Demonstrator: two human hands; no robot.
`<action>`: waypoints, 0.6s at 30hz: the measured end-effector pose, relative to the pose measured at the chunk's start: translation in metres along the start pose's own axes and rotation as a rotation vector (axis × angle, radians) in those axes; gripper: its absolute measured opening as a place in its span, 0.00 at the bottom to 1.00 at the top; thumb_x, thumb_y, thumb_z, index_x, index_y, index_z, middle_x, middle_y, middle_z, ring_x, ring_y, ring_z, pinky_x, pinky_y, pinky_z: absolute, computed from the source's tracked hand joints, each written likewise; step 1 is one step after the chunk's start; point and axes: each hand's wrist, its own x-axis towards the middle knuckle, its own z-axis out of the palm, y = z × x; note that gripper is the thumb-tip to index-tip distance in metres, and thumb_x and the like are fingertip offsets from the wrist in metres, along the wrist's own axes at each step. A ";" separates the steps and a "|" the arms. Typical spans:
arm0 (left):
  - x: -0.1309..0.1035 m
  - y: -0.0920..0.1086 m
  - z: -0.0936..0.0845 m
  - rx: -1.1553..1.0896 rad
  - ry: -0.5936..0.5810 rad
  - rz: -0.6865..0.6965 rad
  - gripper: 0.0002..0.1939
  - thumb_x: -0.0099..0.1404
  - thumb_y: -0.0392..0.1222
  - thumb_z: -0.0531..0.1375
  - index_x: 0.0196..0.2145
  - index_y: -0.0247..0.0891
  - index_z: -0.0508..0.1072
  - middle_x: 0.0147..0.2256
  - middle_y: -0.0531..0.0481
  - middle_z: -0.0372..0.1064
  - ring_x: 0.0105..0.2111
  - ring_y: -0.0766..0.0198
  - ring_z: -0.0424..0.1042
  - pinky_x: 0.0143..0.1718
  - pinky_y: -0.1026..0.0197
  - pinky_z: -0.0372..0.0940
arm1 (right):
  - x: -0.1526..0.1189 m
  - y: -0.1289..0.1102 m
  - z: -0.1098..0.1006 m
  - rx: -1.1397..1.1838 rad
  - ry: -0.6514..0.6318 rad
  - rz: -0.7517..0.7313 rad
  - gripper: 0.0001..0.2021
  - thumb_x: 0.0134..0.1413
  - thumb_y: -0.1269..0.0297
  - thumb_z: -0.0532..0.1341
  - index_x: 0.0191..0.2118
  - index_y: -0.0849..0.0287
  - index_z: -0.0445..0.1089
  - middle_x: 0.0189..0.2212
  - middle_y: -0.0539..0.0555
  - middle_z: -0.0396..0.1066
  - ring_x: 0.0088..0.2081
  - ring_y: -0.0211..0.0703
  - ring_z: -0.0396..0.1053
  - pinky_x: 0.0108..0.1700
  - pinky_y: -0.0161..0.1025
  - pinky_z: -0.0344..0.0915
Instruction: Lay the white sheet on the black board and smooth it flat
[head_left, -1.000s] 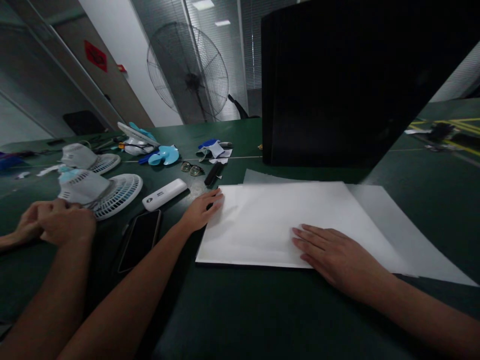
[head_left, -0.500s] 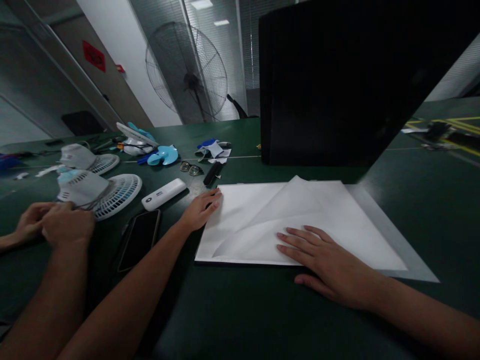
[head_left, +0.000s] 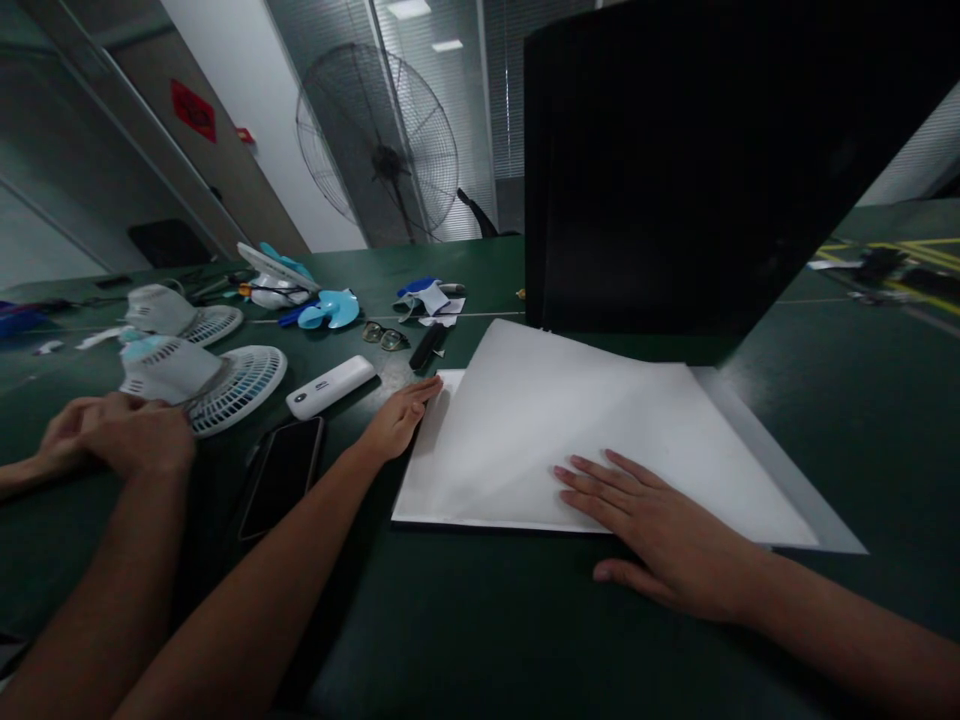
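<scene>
Smooth white paper sheets [head_left: 570,430] lie under flat hands [head_left: 660,535].

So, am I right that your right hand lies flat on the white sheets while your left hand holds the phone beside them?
Not quite: in the head view the left hand rests at the left edge of the white sheets, not on the phone, which lies untouched nearby. The right hand does lie flat on the sheets.

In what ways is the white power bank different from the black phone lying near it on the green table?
The power bank is white, the phone black. The power bank is a thick, rounded bar; the phone is a flat, thin slab with a glossy face. The power bank lies farther from the person, beside the fan guard; the phone lies nearer, beside the left hand's forearm. Both rest flat on the table, untouched by any hand.
</scene>
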 end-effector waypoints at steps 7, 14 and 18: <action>0.000 0.002 -0.001 -0.029 -0.046 -0.055 0.60 0.63 0.88 0.39 0.67 0.39 0.74 0.69 0.34 0.65 0.71 0.35 0.61 0.75 0.36 0.46 | 0.000 -0.001 -0.002 -0.053 -0.031 0.032 0.37 0.70 0.34 0.54 0.78 0.36 0.47 0.78 0.53 0.35 0.78 0.66 0.40 0.74 0.78 0.42; 0.001 0.006 0.000 -0.068 -0.093 -0.118 0.64 0.58 0.91 0.40 0.70 0.39 0.70 0.72 0.36 0.58 0.75 0.32 0.52 0.77 0.35 0.33 | 0.001 0.002 -0.001 -0.062 -0.068 0.037 0.38 0.70 0.32 0.52 0.78 0.31 0.40 0.78 0.53 0.34 0.78 0.66 0.39 0.73 0.81 0.41; -0.001 0.003 0.001 -0.116 -0.066 -0.174 0.66 0.57 0.91 0.37 0.70 0.38 0.71 0.72 0.37 0.58 0.75 0.31 0.51 0.77 0.35 0.25 | 0.001 0.002 -0.001 -0.040 -0.048 0.031 0.37 0.70 0.34 0.54 0.77 0.31 0.41 0.78 0.51 0.34 0.77 0.67 0.40 0.73 0.81 0.40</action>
